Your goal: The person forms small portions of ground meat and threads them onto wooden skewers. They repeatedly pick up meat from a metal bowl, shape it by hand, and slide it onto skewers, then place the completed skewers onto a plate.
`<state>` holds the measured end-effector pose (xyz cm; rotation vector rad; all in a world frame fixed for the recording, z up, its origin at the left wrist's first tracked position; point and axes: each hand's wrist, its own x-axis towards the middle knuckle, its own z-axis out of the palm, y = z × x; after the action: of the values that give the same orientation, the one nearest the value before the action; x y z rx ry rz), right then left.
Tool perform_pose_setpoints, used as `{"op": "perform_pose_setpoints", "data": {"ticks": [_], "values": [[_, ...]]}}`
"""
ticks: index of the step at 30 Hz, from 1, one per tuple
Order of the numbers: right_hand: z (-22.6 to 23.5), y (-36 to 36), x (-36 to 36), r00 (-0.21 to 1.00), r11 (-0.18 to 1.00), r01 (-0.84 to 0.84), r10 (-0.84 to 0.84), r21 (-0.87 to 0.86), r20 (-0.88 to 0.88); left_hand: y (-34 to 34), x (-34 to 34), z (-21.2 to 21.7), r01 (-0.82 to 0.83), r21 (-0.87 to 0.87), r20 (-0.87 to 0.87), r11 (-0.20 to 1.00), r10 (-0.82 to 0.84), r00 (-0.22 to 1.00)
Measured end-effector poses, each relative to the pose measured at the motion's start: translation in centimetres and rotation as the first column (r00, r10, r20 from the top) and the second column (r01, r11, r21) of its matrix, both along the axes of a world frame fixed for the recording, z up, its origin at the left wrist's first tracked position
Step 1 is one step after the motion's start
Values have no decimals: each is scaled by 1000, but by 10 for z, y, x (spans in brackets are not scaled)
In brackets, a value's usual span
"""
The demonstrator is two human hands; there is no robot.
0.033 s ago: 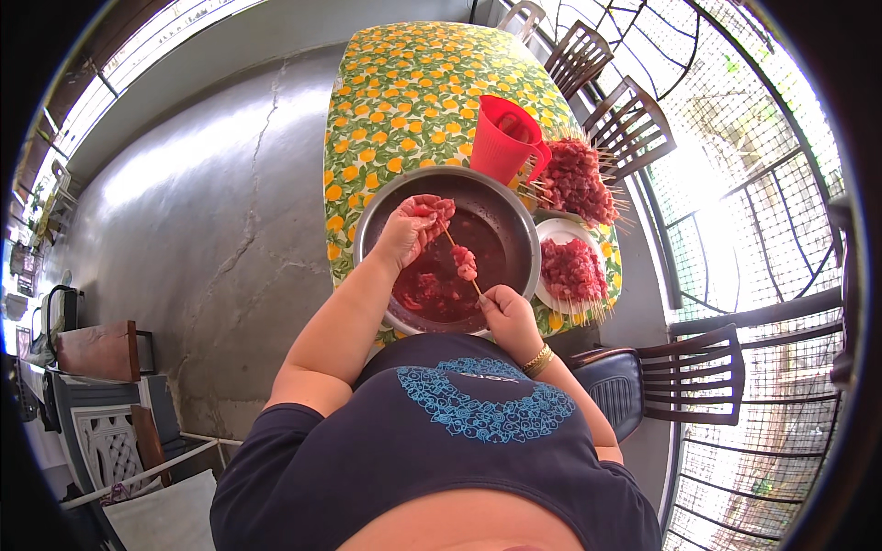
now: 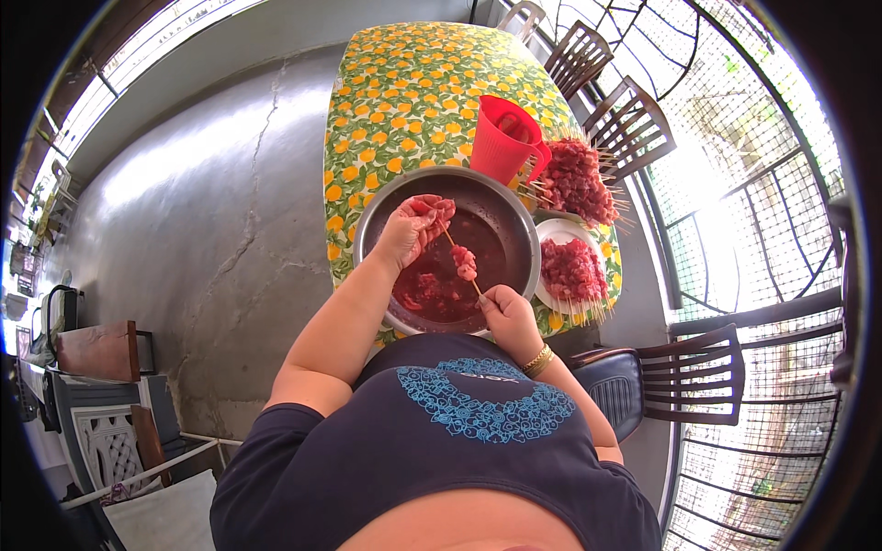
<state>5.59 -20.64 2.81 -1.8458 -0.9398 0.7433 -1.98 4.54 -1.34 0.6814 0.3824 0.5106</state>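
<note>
The left hand [image 2: 411,235], bent in a pinch, is farther out than the right hand [image 2: 512,321], which pinches nearer the torso [image 2: 413,459]; the left forearm [image 2: 347,312] slants far and right.

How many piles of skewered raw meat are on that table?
2: a larger red pile beside the red plastic pitcher, and a smaller red pile on the round white plate. Others could be hidden.

A smooth grey concrete floor [image 2: 202,202], crossed by a jagged crack [image 2: 248,234], reflects bright light. Dark slat-backed chairs [image 2: 629,129] stand between a fruit-print-covered table [image 2: 395,83] and a mesh-backed metal grille [image 2: 776,211], daylight glaring through; a grey wall [image 2: 230,50] runs along the far side, a white lattice panel [image 2: 106,441] lower left
</note>
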Motion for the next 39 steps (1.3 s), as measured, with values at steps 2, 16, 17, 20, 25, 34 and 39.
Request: {"op": "perform_pose_setpoints", "data": {"ticks": [2, 16, 17, 20, 25, 34, 39], "values": [[2, 0, -1, 1000, 999, 0, -1, 54, 29, -1, 2, 2, -2, 13, -11, 1000, 2, 1000], [2, 2, 6, 998, 1000, -14, 13, 17, 66, -10, 17, 6, -124, 81, -37, 989, 128, 991], [1, 2, 6, 997, 1000, -16, 14, 22, 77, -10, 18, 7, -122, 85, -20, 989, 124, 992], [1, 1, 7, 995, 999, -16, 13, 33, 99, -11, 19, 11, -116, 46, -60, 992, 118, 991], [4, 0, 8, 992, 1000, -5, 4, 13, 125, -16, 21, 16, -92, -9, -95, 996, 90, 991], [-6, 2, 3, 988, 993, 31, -47, 110, 144, -49, 41, 28, -506, 21, -147, 862, 504, 851], [-9, 1, 1, 992, 998, 24, -31, 54, 126, -61, 39, 43, -490, -91, -253, 867, 455, 854]]}}
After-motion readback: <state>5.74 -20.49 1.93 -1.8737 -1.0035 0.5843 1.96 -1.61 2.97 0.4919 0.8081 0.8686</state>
